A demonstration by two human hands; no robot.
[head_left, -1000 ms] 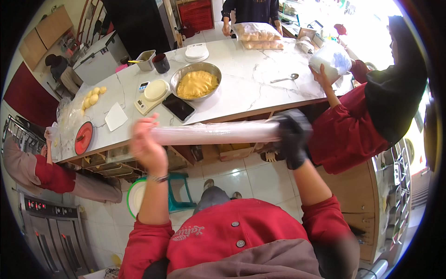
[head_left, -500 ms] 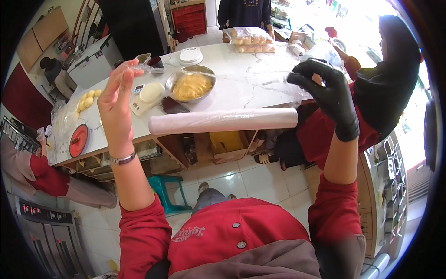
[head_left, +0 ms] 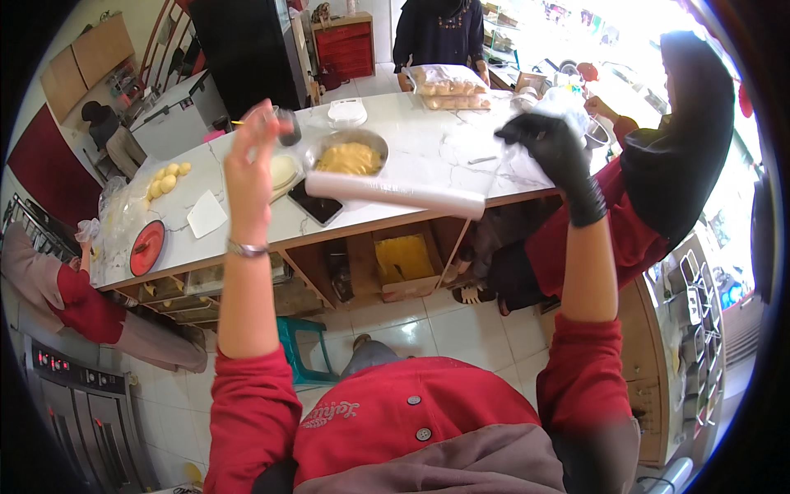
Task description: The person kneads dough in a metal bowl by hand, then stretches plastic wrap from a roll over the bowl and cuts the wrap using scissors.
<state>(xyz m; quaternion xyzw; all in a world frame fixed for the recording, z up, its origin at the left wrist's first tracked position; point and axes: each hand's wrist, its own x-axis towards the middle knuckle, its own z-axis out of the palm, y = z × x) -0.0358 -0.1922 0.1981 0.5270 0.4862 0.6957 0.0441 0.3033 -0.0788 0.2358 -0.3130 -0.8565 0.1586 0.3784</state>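
My bare left hand [head_left: 251,169] is raised over the counter, its blurred fingers closed at the edge of clear plastic film. My right hand [head_left: 555,152], in a black glove, pinches the same film [head_left: 504,171]. A pale roll of film [head_left: 395,194] hangs slanted between my hands, its right end lower. Behind the roll is a steel bowl of yellow dough [head_left: 346,151], partly veiled. A black phone [head_left: 313,204] and a cream scale [head_left: 284,173] lie just left of the roll's middle and end.
The marble counter [head_left: 444,132] holds bagged buns [head_left: 448,86], dough balls [head_left: 164,181], a red lid [head_left: 148,247] and a white scraper [head_left: 206,214]. Co-workers stand at the right [head_left: 675,165], far side [head_left: 438,37] and left [head_left: 82,305]. A teal stool [head_left: 304,350] is below.
Both hands have risen and spread from the roll's ends to the loose film. Most recently the roll has shifted upward and tilted, and the co-worker at right has moved an arm.
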